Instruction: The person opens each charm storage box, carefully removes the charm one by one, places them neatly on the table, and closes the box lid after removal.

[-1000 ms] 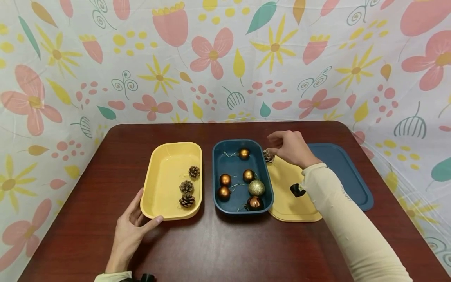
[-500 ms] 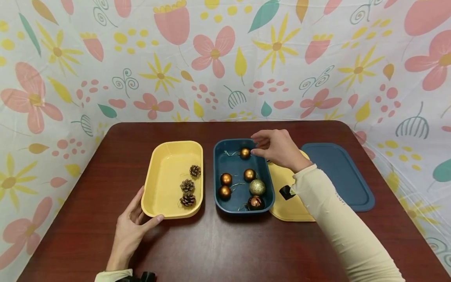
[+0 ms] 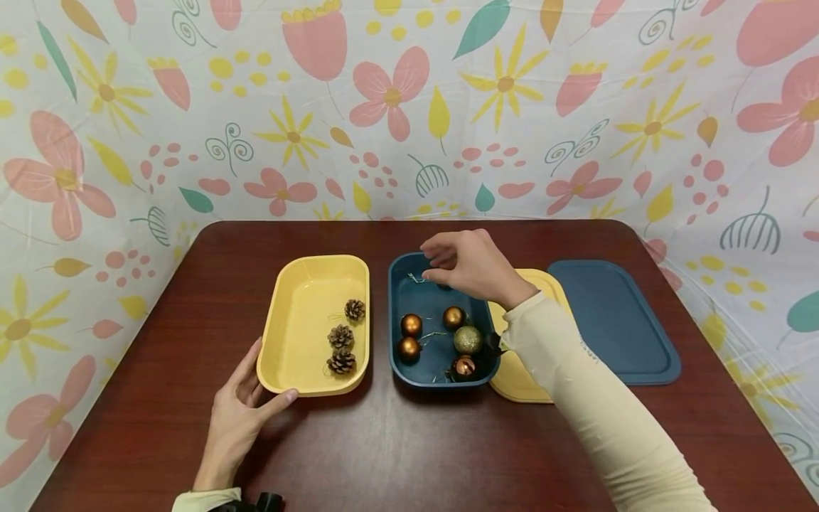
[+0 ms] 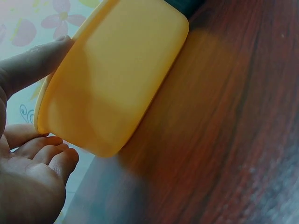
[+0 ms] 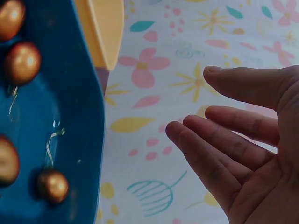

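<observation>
In the head view, my left hand (image 3: pixel 237 416) holds the near-left corner of a yellow container (image 3: pixel 291 320), thumb at the rim and fingers by the left side. Three pine cones (image 3: pixel 342 361) lie along that container's right wall. My right hand (image 3: pixel 476 267) hovers over the far end of a blue container (image 3: pixel 399 370), touching nothing. The right wrist view shows its fingers (image 5: pixel 210 163) extended and its palm bare. Several copper-coloured ball ornaments (image 3: pixel 411 326) and a glittery gold ball (image 3: pixel 468 340) sit in the blue container. One ball at the far end is mostly hidden beneath the hand.
Right of the blue container lies a flat yellow lid (image 3: pixel 521 370), partly under my right forearm. It overlaps or adjoins a blue lid (image 3: pixel 617 320). A patterned cloth (image 3: pixel 397 178) hangs behind the dark wooden table (image 3: pixel 384 455).
My right hand has moved left from beside a pine cone near the yellow lid to above the blue container; that cone is now out of sight. My left hand stays put.
</observation>
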A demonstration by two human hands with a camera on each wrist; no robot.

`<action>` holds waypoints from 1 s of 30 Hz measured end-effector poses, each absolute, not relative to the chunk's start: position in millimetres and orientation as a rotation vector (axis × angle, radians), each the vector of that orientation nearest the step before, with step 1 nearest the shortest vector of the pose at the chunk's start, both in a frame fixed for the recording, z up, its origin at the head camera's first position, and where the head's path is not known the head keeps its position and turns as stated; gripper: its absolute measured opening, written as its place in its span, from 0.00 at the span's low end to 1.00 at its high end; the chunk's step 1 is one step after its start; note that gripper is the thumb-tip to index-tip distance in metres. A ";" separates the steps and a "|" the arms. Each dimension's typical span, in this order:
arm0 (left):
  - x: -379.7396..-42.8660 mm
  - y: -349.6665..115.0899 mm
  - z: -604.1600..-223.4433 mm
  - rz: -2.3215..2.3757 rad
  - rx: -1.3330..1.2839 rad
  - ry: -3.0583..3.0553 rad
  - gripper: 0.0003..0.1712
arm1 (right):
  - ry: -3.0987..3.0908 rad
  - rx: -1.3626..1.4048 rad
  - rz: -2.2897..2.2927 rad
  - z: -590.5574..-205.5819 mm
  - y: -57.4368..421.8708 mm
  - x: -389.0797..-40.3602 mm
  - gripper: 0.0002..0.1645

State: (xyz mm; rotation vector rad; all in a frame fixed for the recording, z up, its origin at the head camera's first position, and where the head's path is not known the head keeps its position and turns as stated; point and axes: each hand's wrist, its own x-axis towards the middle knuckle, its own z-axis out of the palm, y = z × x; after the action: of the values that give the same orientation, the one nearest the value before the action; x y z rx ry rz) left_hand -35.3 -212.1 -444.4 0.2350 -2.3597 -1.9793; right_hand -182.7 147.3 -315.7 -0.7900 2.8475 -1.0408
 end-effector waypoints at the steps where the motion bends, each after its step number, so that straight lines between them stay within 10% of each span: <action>1: -35.5 -212.1 -444.4 -1.979 0.237 -2.363 0.59 | 2.843 -0.804 -1.039 -315.3 144.6 -183.1 0.25; 30: -36.3 -214.4 -444.0 -2.008 0.195 -2.332 0.59 | 2.643 -1.016 -0.955 -326.5 56.9 -174.6 0.23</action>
State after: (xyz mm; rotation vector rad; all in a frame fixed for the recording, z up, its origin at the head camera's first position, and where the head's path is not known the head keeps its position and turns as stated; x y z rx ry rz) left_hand -36.3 -214.4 -444.0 0.1947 -2.3325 -2.0079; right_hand -174.6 56.9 -326.5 -1.0157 2.6431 -0.9548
